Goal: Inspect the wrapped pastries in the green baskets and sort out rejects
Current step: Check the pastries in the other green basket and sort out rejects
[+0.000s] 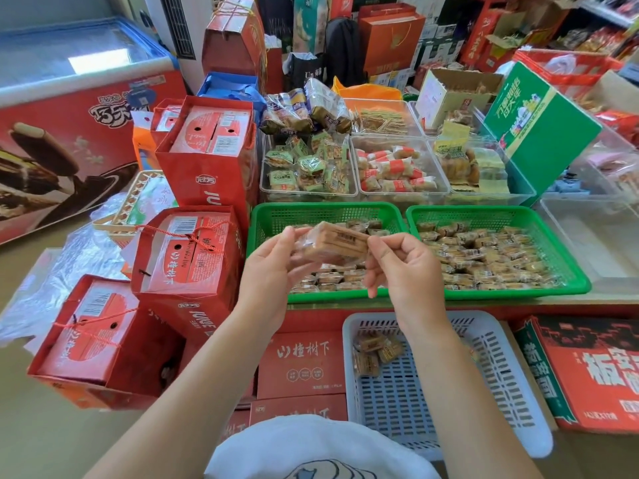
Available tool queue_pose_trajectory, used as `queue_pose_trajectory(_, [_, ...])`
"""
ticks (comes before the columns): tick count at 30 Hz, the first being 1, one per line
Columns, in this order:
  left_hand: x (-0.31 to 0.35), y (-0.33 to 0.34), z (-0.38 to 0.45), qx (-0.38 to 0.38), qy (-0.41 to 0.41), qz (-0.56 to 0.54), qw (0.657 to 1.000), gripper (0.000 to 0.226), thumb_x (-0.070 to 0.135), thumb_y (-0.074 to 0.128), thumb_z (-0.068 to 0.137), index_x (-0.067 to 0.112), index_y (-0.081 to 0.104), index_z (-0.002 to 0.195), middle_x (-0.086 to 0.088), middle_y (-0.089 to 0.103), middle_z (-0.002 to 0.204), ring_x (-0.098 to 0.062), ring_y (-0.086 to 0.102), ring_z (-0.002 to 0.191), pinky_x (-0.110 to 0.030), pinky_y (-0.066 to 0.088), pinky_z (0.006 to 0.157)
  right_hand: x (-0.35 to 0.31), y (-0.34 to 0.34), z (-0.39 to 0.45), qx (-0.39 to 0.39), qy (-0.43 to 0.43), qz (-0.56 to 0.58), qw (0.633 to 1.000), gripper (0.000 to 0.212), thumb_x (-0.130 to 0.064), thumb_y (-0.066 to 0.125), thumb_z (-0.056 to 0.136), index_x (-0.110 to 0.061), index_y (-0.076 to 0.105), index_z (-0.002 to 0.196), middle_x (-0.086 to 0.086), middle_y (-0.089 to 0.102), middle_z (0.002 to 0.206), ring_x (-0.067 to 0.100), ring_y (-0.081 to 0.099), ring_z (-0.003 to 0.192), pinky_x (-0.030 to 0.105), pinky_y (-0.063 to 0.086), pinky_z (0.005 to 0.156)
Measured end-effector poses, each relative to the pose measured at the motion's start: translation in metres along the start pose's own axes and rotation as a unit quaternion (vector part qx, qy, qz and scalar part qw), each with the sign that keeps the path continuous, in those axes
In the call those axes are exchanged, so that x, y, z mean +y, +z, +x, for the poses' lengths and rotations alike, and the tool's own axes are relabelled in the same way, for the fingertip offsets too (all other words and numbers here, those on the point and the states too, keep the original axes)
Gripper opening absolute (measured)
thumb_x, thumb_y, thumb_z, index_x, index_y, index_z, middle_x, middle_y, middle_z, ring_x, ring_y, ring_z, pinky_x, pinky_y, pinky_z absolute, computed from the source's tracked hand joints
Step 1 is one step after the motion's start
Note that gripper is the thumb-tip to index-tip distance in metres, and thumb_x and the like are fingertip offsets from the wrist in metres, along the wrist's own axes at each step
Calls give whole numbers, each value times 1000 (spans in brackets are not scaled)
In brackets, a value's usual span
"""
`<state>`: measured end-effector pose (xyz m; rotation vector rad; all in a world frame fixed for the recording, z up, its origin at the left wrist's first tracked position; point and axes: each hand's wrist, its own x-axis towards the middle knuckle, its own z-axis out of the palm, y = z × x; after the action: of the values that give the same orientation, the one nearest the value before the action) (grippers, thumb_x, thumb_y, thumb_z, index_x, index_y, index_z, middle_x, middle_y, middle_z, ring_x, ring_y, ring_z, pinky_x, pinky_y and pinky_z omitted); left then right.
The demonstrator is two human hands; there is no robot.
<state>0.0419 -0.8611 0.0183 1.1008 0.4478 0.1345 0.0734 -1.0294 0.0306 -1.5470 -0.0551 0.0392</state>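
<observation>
One wrapped pastry (337, 242) in clear film is held up above the left green basket (273, 219). My left hand (276, 267) grips its left end and my right hand (397, 264) pinches its right end. Below it the left green basket holds a layer of wrapped pastries (333, 280), partly hidden by my hands. The right green basket (560, 247) is filled with several more wrapped pastries (484, 257). In front of me a white slotted basket (501, 368) contains a few wrapped pastries (375, 352) near its far left corner.
Clear bins of other snacks (311, 167) stand behind the green baskets. Red gift boxes (188, 254) crowd the left side. A green carton (539, 129) leans at the right. An empty clear bin (594, 236) sits right of the baskets. A freezer (69, 108) stands far left.
</observation>
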Motion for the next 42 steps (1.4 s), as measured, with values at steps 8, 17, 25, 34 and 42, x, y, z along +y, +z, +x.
queue_pose_trajectory(8, [-6,-13,17,-164,39,151,974,46,25,75,84,19,62,128,-6,74,111,-18,71,98,-26,57,77,7,4,20,-45,108,61,991,31,-25,70,91,-9,51,73,2,48,51,15,42,37,22,30,36])
queue_pose_trajectory(17, [-31,-43,60,-84,-46,86,992,28,22,61,97,3,67,116,-14,75,104,-23,72,93,-28,58,71,55,26,64,-91,127,-38,987,11,-17,66,94,-17,67,82,4,55,74,16,48,66,28,44,61])
queue_pose_trajectory(25, [-67,-65,135,0,-81,101,992,27,30,53,104,12,69,116,-6,76,105,-24,72,99,-26,58,85,113,65,118,-177,200,-156,951,29,-26,70,93,-17,58,117,5,70,101,20,70,73,32,57,60])
queue_pose_trajectory(34, [-158,-118,201,16,34,756,653,73,47,34,104,11,5,160,-12,-3,168,-26,-10,155,-49,2,125,188,127,238,-116,101,-287,945,28,-24,72,90,-27,53,111,-10,62,107,11,61,100,28,50,88])
queue_pose_trajectory(42, [-170,-124,203,59,62,746,661,76,42,40,94,8,20,158,-15,9,167,-28,4,155,-48,15,124,242,176,281,-267,-115,-528,798,31,-10,70,89,-10,51,114,10,65,108,28,59,98,41,50,82])
